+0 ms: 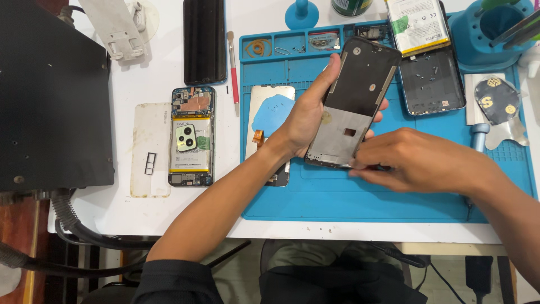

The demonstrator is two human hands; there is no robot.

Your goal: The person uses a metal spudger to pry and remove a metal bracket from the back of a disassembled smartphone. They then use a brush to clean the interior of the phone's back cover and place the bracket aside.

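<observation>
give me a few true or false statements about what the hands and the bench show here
1. The left hand holds a phone frame above the blue mat. True.
2. The right hand rests flat on the white table, away from the frame. False: its fingertips are at the frame's lower edge.
3. An opened phone with its battery showing lies on the white table, left of the mat. True.
4. The red-handled brush is in the right hand. False: it lies on the table beside the mat.
5. The mat is green. False: it is blue.
</observation>
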